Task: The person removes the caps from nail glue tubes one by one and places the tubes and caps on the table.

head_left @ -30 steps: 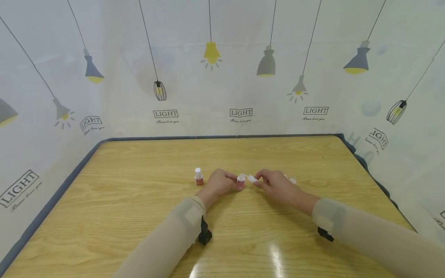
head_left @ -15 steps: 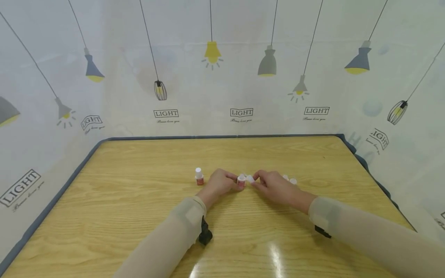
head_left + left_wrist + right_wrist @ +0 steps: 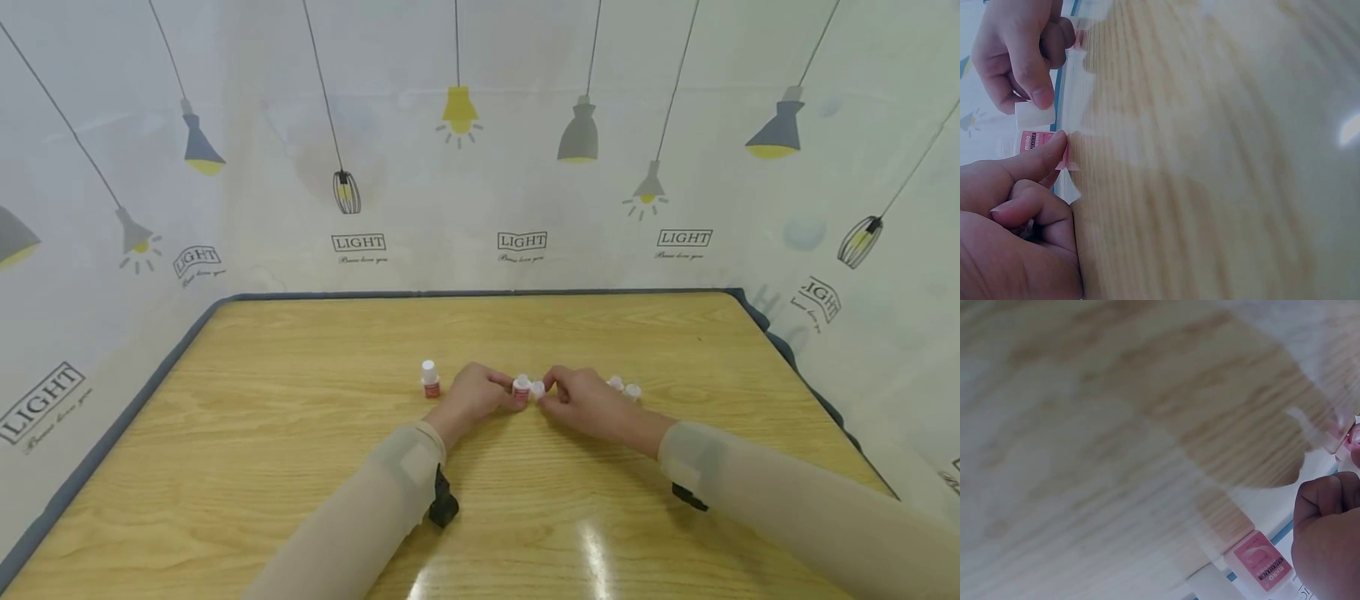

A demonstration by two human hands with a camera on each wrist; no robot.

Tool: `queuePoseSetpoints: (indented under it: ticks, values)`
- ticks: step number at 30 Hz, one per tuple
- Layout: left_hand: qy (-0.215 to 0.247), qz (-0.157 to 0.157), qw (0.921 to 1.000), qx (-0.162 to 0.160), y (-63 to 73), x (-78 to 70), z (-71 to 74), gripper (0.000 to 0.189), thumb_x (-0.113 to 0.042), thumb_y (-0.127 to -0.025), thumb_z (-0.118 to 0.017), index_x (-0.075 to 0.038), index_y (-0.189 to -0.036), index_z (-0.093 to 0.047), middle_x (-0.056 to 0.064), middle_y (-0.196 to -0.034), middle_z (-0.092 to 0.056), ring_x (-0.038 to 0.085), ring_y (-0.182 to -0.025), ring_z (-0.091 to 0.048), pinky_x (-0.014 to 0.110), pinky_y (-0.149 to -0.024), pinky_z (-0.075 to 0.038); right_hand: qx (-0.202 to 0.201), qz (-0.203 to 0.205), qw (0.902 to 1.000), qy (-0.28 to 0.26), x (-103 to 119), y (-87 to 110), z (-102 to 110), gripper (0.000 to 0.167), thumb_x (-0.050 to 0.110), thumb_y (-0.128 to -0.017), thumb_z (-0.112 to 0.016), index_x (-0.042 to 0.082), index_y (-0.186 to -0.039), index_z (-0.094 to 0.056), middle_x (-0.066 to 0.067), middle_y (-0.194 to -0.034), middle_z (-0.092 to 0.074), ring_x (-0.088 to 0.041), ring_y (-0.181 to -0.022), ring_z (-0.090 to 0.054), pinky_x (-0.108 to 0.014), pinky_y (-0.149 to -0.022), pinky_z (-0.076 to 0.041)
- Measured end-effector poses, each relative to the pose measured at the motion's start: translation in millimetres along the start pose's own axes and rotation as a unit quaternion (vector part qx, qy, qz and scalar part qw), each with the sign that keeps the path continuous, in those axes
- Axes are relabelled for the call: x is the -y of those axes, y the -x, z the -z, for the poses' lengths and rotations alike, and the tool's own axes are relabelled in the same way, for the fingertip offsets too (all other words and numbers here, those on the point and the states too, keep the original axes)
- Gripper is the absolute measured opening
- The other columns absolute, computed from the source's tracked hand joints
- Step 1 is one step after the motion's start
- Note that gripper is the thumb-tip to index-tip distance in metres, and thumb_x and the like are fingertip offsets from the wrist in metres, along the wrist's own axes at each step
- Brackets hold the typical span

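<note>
Thumb and fingers of my left hand grip a small white bottle with a pink-red label, which stands upright on the wooden table. A pale tip shows at its top, with no cap over it. Right beside the bottle, my right hand pinches a white cap between thumb and forefinger. In the left wrist view the cap sits close against the labelled bottle. The right wrist view catches my right hand from behind, with its fingertips out of sight.
A capped bottle of the same kind stands left of my left hand. Behind my right hand another bottle is partly hidden, its pink label plain in the right wrist view. A loose white cap lies beside it.
My right hand has moved slightly left and turned the cap from a slant toward the bottle to standing beside it. The left hand and its bottle stay in place.
</note>
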State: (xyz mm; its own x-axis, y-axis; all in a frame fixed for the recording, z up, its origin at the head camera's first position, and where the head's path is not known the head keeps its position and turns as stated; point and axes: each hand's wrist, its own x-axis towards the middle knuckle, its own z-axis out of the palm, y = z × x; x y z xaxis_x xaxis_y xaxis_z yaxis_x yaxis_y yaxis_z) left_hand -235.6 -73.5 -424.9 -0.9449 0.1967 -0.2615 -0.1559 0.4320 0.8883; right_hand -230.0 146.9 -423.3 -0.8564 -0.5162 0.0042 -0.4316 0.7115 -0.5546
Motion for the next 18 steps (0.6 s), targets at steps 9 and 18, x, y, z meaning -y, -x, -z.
queuePoseSetpoints:
  ticks: [9, 18]
  values:
    - [0.0, 0.01, 0.9999, -0.001, -2.2, 0.6, -0.8, 0.033, -0.011, -0.084, -0.09, -0.003, -0.115, -0.082, 0.012, -0.13, -0.076, 0.017, -0.107, -0.058, 0.029, -0.091, -0.051, 0.001, -0.021, 0.9997, -0.014, -0.8, -3.5, 0.0, 0.019, 0.022, -0.104, -0.068, 0.006, -0.113, -0.069, 0.002, -0.068, -0.054, -0.008, -0.055, -0.043, -0.023, -0.054, -0.037]
    - [-0.003, 0.013, 0.9999, -0.008, -0.8, -0.8, -1.7, 0.036, -0.01, -0.083, -0.09, -0.003, -0.117, -0.081, 0.012, -0.131, -0.074, 0.019, -0.108, -0.059, 0.03, -0.09, -0.053, -0.002, -0.042, 0.9991, -0.003, 0.6, -6.1, -2.2, 0.022, 0.02, -0.103, -0.067, 0.002, -0.115, -0.071, 0.0, -0.069, -0.057, -0.009, -0.057, -0.045, -0.023, -0.054, -0.039]
